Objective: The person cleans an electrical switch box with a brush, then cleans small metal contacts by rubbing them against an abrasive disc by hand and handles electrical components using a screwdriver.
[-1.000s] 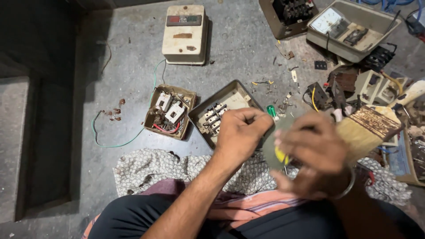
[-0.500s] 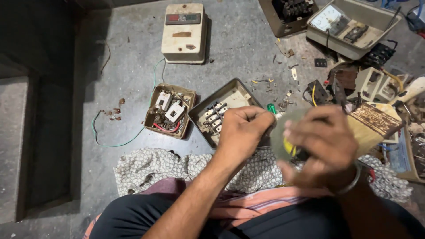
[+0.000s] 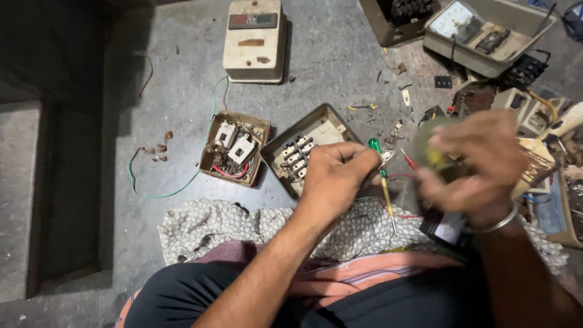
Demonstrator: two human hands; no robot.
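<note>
Concrete floor [image 3: 340,54] strewn with opened switch boxes [image 3: 234,146], both hands closed, left hand [image 3: 334,176] pinching screwdriver [image 3: 381,173], right hand [image 3: 480,167] gripping blurred part

I'm in an elec. repair workshop: opened switch boxes [image 3: 235,147], a meter unit [image 3: 486,30], wire scraps on concrete floor [image 3: 340,67].

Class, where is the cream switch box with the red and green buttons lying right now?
In the head view, the cream switch box lies on the grey floor at top centre-left, beyond the small open wired box.

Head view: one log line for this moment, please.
left hand: closed by open switch box | right hand: blurred, grips greenish part | screwdriver: between hands | cloth: on lap
</note>
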